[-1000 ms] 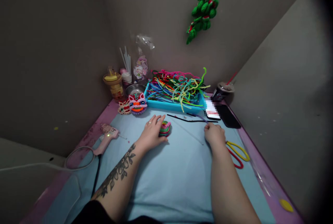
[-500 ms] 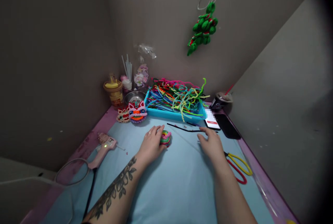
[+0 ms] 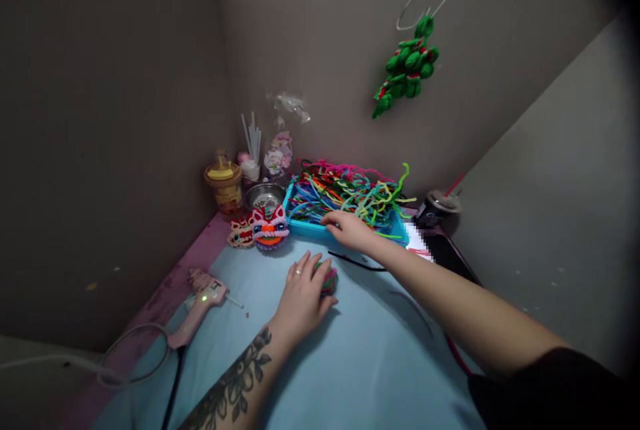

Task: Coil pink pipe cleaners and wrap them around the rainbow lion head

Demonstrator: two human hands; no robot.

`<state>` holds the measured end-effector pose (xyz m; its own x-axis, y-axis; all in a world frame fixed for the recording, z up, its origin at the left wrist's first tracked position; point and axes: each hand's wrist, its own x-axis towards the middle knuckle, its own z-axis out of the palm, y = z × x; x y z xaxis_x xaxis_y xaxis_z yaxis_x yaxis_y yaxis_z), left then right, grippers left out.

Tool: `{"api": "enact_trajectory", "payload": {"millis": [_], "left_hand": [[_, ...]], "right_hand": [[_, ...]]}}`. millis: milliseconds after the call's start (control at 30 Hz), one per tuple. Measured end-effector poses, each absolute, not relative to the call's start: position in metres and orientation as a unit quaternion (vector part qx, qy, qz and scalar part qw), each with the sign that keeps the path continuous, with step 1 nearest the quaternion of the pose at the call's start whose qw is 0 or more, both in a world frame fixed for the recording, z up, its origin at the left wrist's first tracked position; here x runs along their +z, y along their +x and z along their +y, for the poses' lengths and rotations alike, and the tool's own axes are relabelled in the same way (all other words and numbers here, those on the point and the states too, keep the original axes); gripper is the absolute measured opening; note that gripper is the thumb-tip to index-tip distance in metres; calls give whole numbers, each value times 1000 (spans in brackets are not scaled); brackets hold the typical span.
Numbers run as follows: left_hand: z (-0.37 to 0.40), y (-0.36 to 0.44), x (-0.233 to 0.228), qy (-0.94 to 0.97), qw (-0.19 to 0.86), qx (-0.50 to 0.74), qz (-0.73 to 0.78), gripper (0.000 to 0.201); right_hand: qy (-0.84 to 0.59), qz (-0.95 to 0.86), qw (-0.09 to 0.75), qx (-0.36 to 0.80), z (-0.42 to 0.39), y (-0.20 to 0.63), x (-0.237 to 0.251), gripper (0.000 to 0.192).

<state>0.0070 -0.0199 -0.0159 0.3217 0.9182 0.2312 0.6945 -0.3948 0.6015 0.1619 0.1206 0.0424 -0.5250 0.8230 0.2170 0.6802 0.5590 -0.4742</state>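
Observation:
My left hand (image 3: 306,291) is curled around a small coiled pipe-cleaner piece (image 3: 330,279) in green and pink on the blue mat, thumb on the near side and fingers on the far side, partly covering it. My right hand (image 3: 346,229) hovers at the front edge of a blue tray (image 3: 304,227), fingers slightly apart and nothing visible in them. The tray is heaped with many-coloured pipe cleaners (image 3: 350,191). A black pipe cleaner (image 3: 356,263) lies on the mat, partly beneath my right forearm.
Two finished lion-head pieces (image 3: 271,227) sit left of the tray, near a metal bowl (image 3: 265,197) and a brown cup (image 3: 223,189). A pink glue gun (image 3: 200,307) lies at left with its cable. A phone (image 3: 419,243) and a drink cup (image 3: 439,209) are at right.
My right hand has moved left and forward from beside the black pipe cleaner to the tray's front edge. My left hand stays at the coiled piece. The view has shifted slightly.

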Motion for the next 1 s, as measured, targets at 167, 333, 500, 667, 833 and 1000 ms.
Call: {"api": "enact_trajectory", "payload": {"millis": [167,333,500,667,833,1000], "left_hand": [[-21,10,-18,802,181,265,504,69],[-20,10,-19,814,144,261,498,69],[-20,10,-18,806,119,271,513,67],[-19,11,-21,812,118,271,504,66],[-18,9,-20,816,118,273,496,55],[-26,12,-7,868,174,293,361,34]], "right_hand": [[-512,-812,231,155,170,148,41,37],[-546,-790,230,159,196,129,35,45],[-569,-786,153,189,192,105,15,31],[-591,-767,165,187,170,95,15,32],[-583,-755,252,162,138,105,24,43],[-626,-697,319,144,130,158,27,45]]}}
